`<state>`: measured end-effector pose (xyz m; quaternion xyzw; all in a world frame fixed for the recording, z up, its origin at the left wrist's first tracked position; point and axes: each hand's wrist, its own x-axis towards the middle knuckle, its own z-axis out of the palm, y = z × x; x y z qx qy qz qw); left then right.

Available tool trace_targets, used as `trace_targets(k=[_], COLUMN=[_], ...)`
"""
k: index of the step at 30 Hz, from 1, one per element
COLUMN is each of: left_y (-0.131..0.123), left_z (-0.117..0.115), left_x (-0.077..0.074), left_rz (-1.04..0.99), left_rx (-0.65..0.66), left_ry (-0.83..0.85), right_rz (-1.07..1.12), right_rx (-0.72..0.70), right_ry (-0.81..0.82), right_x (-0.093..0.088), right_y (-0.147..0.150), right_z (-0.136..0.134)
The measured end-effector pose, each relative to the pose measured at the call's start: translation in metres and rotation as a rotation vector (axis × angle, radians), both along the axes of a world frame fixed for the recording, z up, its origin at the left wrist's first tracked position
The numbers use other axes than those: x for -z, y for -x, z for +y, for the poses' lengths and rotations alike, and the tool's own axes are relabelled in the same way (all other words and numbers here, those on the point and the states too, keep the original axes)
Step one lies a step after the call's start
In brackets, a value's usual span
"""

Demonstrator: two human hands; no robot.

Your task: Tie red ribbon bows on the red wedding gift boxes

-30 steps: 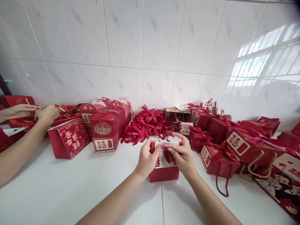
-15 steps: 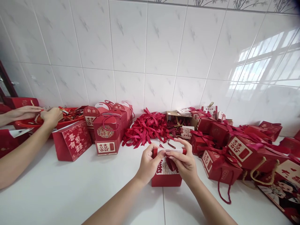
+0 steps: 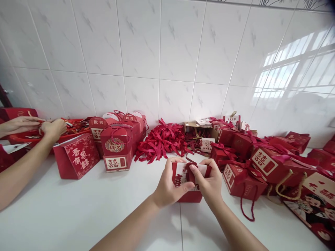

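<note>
A small red box (image 3: 190, 197) with a cream printed panel stands upright at the centre, near the front. My left hand (image 3: 170, 184) grips its left side, fingers behind it and thumb across the front. On the right side, my right hand (image 3: 208, 179) is closed round the box, its thumb pressing a dark red ribbon loop (image 3: 190, 175) against the upper front. Behind the box a thin end of ribbon sticks up between my hands. The fingertips behind the box are hidden.
A heap of red ribbons (image 3: 166, 139) lies near the wall, beside an open carton (image 3: 187, 129). Several red boxes (image 3: 116, 146) stand left; ribboned boxes (image 3: 246, 181) are piled right. Another person's hands (image 3: 53, 129) work over a red tray (image 3: 31, 137) at far left.
The box top has tilted back, showing more of its front. My left thumb has moved down across the panel, and my right thumb now presses the ribbon. The view has shifted slightly right.
</note>
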<state>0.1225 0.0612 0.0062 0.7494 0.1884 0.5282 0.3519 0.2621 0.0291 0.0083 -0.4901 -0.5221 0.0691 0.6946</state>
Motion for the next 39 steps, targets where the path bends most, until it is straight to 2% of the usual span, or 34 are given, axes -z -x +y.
trace_targets(k=[4, 6, 8, 14, 21, 27, 31, 33, 35, 39], left_y=[-0.007, -0.009, -0.011, -0.011, -0.011, 0.002, 0.011, 0.015, 0.02, 0.022], left_z=[0.005, 0.004, 0.0, -0.006, -0.006, 0.008, 0.017, 0.018, 0.017, 0.01], left_x=[0.016, 0.019, 0.017, 0.008, 0.008, 0.001, -0.006, -0.011, -0.019, -0.048], left_rz=[0.013, 0.117, 0.228, 0.294, 0.332, 0.308, 0.302, 0.245, 0.117, -0.083], left_rx=[-0.387, -0.501, -0.535, -0.528, -0.44, -0.582, -0.596, -0.56, -0.468, -0.247], left_ry=[-0.476, -0.563, -0.545, -0.456, -0.401, -0.367, -0.389, -0.391, -0.35, -0.202], right_rz=[0.081, 0.132, 0.146, 0.154, 0.154, -0.02, -0.05, -0.074, -0.119, -0.305], right_rx=[0.089, 0.099, 0.096, 0.11, 0.163, 0.16, 0.162, 0.148, 0.132, 0.097], right_ry=[0.014, 0.037, 0.052, 0.054, 0.018, -0.082, -0.121, -0.129, -0.149, -0.254], right_x=[-0.003, -0.003, -0.002, 0.0, -0.001, -0.002, -0.002, -0.001, 0.0, 0.0], right_y=[-0.007, -0.009, -0.009, -0.007, -0.012, -0.013, -0.013, -0.014, -0.015, -0.015], right_z=[0.005, 0.007, 0.008, 0.008, 0.012, 0.009, 0.007, 0.007, 0.008, 0.006])
